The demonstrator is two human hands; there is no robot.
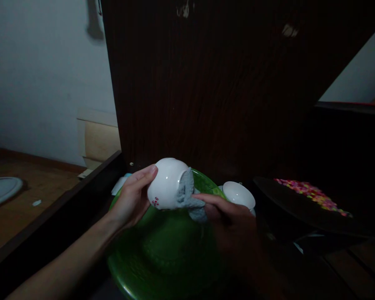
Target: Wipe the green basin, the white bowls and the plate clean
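My hands are clamped on separate things: left hand (134, 196) on the tilted white bowl (165, 185), right hand (234, 221) on the grey cloth (187, 192) against it.
The bowl is above the green basin (120, 281), with a second bowl (237, 195) beyond; its smooth side could slip from my fingers if the cloth pushes too hard, and it might chip.

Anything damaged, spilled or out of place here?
The dark panel has pale patches high up, as if its surface were chipped or peeled. A white scrap lies loose on the floor, perhaps litter. I see no spill.
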